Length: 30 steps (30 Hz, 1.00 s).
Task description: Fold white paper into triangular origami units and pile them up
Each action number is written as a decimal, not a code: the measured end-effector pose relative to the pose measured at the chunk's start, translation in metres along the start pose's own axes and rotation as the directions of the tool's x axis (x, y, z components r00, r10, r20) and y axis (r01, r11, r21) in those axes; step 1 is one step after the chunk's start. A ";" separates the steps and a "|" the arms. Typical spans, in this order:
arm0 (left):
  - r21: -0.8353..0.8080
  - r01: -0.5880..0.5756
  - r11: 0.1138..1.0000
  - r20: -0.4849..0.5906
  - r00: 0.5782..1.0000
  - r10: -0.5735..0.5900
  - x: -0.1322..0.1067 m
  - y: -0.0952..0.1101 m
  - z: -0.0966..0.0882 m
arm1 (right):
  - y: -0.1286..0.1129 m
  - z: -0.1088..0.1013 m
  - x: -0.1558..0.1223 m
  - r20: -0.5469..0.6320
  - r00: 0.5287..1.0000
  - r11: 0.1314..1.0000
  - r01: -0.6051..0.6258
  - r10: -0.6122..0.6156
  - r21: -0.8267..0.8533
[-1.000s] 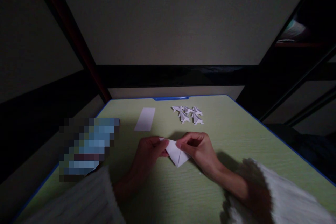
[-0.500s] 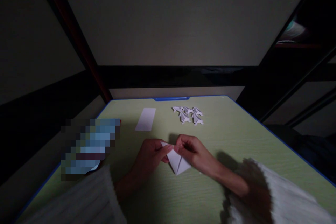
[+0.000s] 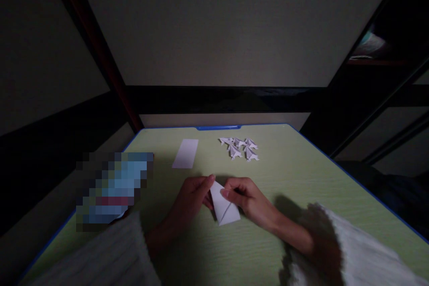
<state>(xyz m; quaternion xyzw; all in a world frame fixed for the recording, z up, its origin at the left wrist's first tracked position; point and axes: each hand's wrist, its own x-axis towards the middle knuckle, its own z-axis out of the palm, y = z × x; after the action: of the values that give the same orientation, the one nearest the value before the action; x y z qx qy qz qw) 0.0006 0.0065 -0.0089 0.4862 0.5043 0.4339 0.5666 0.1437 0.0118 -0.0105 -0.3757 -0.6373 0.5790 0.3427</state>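
Note:
A folded piece of white paper (image 3: 224, 208) is held between my two hands, just above the table. My left hand (image 3: 194, 194) pinches its upper left corner, with the thumb on top. My right hand (image 3: 246, 196) grips the upper right side, thumb pressed on the face of the paper. A diagonal fold edge runs across the lower part of it. Beyond my hands lie several small white origami figures (image 3: 238, 147), grouped together. Left of them, a flat white paper rectangle (image 3: 186, 153) rests on the table.
The light green table (image 3: 301, 178) has a blue rim and a blue handle piece (image 3: 218, 128) at its far edge. A pixelated bluish object (image 3: 117, 187) lies at the left. Behind the table stands a pale panel (image 3: 221, 27) with a dark band.
The folded paper has turned a little and its lower end has shifted left. My left thumb has moved up to the corner. The figures and the flat sheet stay put.

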 end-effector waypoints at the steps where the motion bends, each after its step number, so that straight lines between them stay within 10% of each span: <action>1: 0.014 0.000 1.000 0.002 1.000 0.000 0.000 0.000 0.000 | 0.000 0.000 0.000 -0.012 1.000 1.000 0.005 -0.005 0.015; 30: 0.273 -0.146 0.951 0.075 0.989 0.130 -0.003 0.000 0.003 | 0.003 0.002 -0.003 -0.189 0.981 0.993 0.050 -0.029 0.106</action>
<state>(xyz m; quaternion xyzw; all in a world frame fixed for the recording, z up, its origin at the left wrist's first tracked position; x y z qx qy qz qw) 0.0032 0.0032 -0.0084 0.6069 0.5089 0.3835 0.4751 0.1432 0.0087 -0.0133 -0.3963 -0.5766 0.5684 0.4329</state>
